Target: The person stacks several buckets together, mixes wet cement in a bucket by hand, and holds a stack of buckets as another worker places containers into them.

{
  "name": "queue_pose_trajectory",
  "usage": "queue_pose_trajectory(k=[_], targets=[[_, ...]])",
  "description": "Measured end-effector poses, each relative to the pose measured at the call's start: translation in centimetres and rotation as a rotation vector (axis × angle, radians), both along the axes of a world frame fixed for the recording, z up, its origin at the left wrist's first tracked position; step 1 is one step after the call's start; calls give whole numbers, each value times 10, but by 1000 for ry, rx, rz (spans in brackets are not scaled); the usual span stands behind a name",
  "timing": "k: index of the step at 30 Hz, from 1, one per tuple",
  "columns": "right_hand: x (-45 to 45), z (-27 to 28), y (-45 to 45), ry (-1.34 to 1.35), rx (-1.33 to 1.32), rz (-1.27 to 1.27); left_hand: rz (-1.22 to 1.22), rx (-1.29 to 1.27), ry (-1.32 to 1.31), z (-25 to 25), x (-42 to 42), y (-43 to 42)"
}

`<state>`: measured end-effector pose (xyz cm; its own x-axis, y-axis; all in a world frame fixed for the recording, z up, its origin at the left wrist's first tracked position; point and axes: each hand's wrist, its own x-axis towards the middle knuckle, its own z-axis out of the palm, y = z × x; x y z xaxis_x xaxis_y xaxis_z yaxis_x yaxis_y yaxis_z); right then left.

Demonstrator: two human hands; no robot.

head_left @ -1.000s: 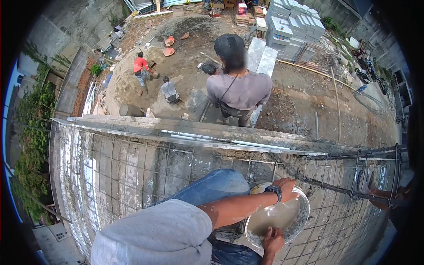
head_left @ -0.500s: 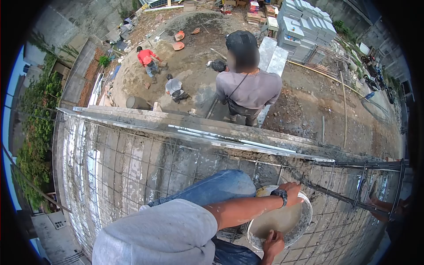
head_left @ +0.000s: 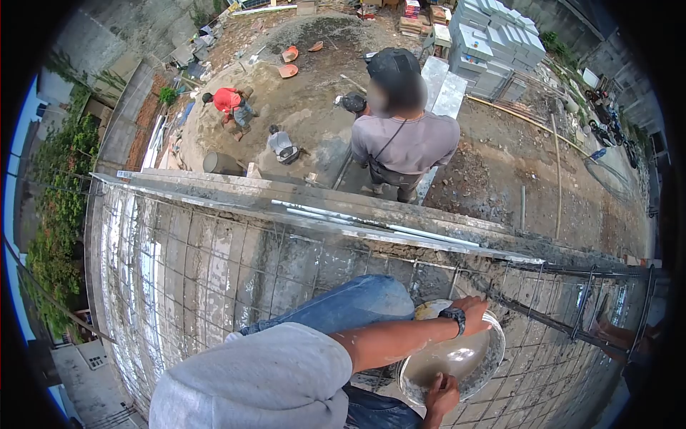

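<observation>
A white bucket (head_left: 494,357) smeared with cement holds murky grey-brown liquid (head_left: 457,361). My left hand (head_left: 471,314), with a dark watch (head_left: 453,318) on its wrist, is closed over the far rim. Over the near side of the bucket is my right hand (head_left: 441,395), its fingers curled together; whatever they grip is hidden. My knee in blue jeans (head_left: 364,304) is left of the bucket. Beneath lies a grid of steel rebar (head_left: 214,268) over a wet, grey surface.
A board edge (head_left: 321,225) carrying white pipes (head_left: 429,238) crosses ahead. Beyond it, lower down, stands a person in a grey shirt (head_left: 407,143). A person in red (head_left: 227,100) and another crouching person (head_left: 284,146) are near the sand. Tied rebar (head_left: 550,314) runs right. Grey blocks (head_left: 493,50) are stacked behind.
Both my hands stay almost in place on the bucket. A bright reflection now shows on the liquid. Below, the person in red has shifted left and bent over, and the crouching person has bent lower.
</observation>
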<state>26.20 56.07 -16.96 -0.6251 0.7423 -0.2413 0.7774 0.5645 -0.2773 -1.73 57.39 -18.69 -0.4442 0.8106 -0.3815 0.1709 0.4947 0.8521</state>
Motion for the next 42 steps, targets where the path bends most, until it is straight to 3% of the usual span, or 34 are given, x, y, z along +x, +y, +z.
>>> queue_pose_trajectory(k=[30, 42], targets=[[-4, 1, -2, -24, 17, -8, -3, -3, 4, 1, 0, -2], [-5, 3, 1, -188, -7, 8, -46, -31, -12, 13, -7, -5]])
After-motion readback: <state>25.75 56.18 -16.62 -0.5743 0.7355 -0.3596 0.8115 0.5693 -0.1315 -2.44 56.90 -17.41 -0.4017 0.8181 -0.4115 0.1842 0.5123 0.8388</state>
